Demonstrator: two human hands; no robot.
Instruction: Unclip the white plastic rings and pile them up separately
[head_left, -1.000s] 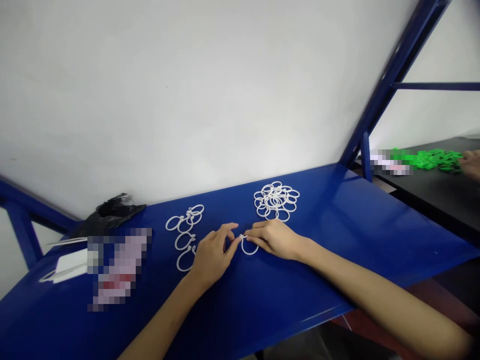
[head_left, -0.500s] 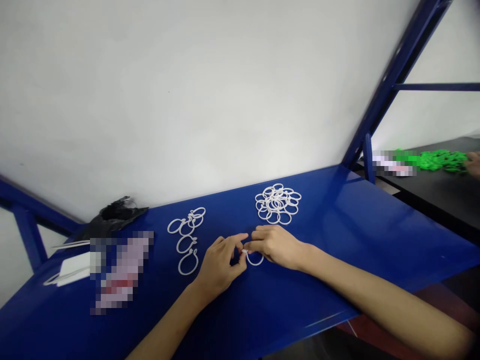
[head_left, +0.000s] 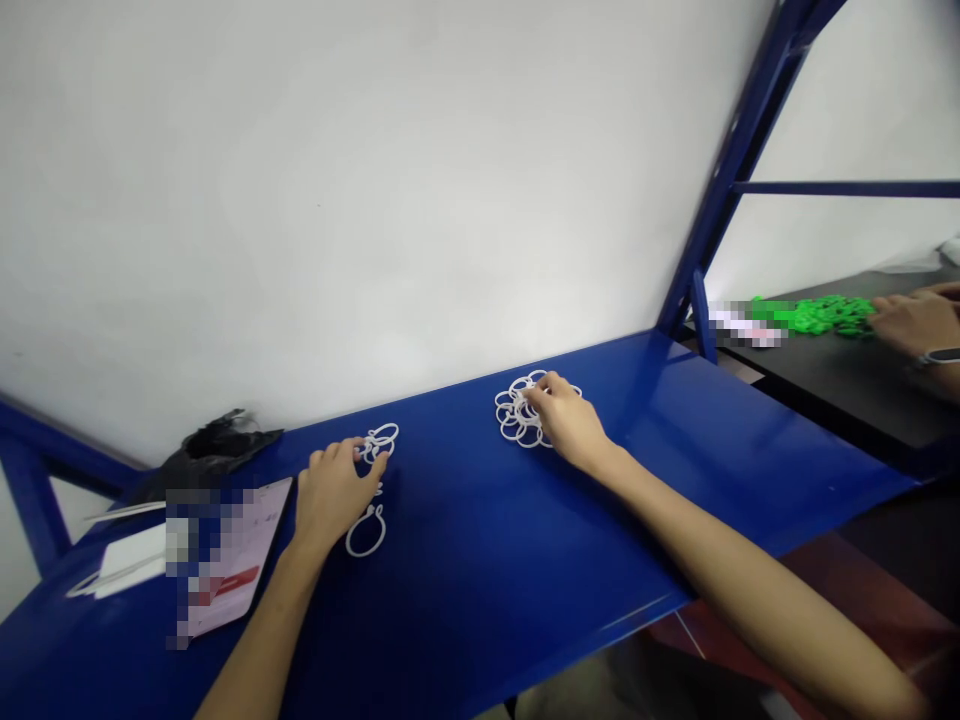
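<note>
My left hand (head_left: 337, 495) is over a small group of white plastic rings (head_left: 386, 434) that look like shower curtain rings. Its thumb and fingers are apart around the nearer rings and partly hide them. One more white ring (head_left: 366, 533) lies just below that hand, its curled ends toward the top. On the right, my right hand (head_left: 570, 420) reaches into a flat pile of overlapping white rings (head_left: 517, 430). There the thumb and index finger pinch together on a ring at the pile's middle, and the hand covers the pile's right part.
On the blue table (head_left: 465, 560) at left lie a tablet-like flat item (head_left: 255, 560), a white box-like piece (head_left: 131, 560) and a black plastic bag (head_left: 217, 450). A blue frame post (head_left: 720, 190) stands at right. Beyond it, another person's hands (head_left: 915, 320) touch green pieces (head_left: 817, 315).
My hands have parted from the ring they both held at the centre. The left went to the left group, the right up to the pile. The view shifted slightly.
</note>
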